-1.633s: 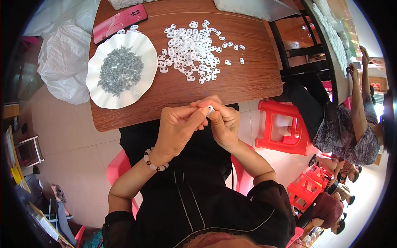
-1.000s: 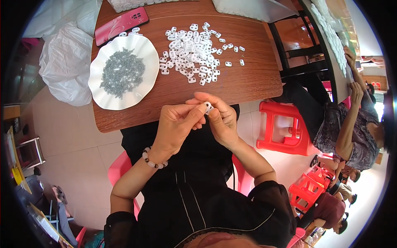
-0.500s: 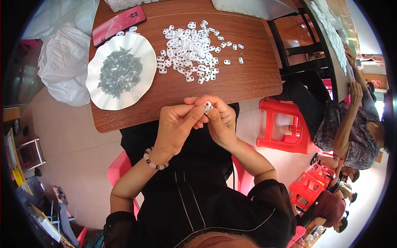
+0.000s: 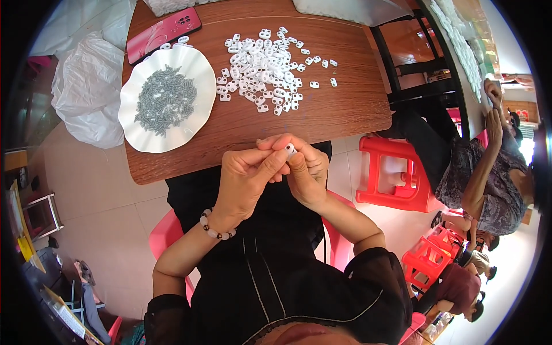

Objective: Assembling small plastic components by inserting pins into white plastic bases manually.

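My left hand [image 4: 246, 179] and my right hand [image 4: 306, 171] meet just below the near edge of the wooden table [image 4: 345, 109], over my lap. Together their fingertips pinch a small white plastic piece [image 4: 289, 150] with a dark hole. A bead bracelet sits on my left wrist. On the table lies a pile of several similar white plastic pieces [image 4: 261, 69]. To its left a white scalloped plate [image 4: 138, 129] holds a heap of small grey metal parts [image 4: 164, 99].
A red phone [image 4: 163, 33] lies at the table's far left corner. White plastic bags [image 4: 86, 92] sit on the floor to the left. A red stool [image 4: 394, 178] stands to the right, with other people seated beyond it. I sit on a pink chair.
My hands have stayed together at the table edge, only shifting their fingers slightly around the small white piece. The table's contents have not moved.
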The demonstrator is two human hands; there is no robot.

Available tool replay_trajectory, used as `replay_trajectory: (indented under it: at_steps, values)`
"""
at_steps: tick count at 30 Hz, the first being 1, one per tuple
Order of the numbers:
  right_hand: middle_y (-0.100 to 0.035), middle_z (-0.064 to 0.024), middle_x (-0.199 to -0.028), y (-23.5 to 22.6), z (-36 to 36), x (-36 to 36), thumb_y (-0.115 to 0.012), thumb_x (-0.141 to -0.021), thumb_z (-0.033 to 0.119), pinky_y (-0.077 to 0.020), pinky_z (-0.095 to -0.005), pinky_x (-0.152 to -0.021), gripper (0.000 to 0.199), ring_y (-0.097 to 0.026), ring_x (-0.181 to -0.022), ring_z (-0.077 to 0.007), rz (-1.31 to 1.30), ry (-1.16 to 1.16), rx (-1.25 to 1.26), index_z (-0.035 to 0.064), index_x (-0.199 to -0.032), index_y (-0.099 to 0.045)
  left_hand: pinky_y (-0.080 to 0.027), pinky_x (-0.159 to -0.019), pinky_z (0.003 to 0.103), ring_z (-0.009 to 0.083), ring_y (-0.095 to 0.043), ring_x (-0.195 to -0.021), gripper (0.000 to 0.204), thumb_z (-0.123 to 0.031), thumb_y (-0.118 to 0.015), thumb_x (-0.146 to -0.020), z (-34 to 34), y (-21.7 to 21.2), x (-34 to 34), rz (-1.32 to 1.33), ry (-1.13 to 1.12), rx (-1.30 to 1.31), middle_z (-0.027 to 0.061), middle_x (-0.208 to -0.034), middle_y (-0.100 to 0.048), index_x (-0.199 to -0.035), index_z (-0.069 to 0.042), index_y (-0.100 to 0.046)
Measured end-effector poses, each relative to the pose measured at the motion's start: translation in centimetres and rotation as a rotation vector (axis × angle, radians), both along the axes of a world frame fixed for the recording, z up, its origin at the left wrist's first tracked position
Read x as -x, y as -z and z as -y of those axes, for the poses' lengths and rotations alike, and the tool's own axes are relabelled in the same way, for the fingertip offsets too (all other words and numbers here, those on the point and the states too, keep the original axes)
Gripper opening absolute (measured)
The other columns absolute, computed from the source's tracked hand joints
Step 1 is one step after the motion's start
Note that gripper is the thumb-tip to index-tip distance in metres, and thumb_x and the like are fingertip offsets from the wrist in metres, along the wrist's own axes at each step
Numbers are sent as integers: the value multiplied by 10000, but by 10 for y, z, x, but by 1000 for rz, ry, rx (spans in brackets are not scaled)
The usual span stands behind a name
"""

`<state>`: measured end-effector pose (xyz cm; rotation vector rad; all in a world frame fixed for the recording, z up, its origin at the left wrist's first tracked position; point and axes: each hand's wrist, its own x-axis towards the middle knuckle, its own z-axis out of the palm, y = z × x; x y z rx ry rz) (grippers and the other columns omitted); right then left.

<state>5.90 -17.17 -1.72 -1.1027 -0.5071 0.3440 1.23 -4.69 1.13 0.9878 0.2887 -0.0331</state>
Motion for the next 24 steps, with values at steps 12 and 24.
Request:
replay_trajectory:
  at_steps: [12, 24]
  values:
    - [-638, -135, -1052, 8, -3, 1, -457, -996, 254, -484, -224, -592, 326, -535, -634, -90, -58, 32, -25, -39, -1083, -570, -431, -542, 177, 41, -531, -587, 168, -152, -654, -890, 3, 9, 0, -16, -17, 0, 36, -684, -645, -881, 4, -714]
    - [-541, -164, -1279, 8, -3, -3, -424, -1002, 321, -468, -250, -740, 439, -523, -812, -94, -159, -99, -68, -18, -1275, -475, -443, -567, 187, 48, -543, -626, 189, -164, -608, -922, -6, 12, -5, 31, 5, -80, 38, -746, -670, -934, -8, -713]
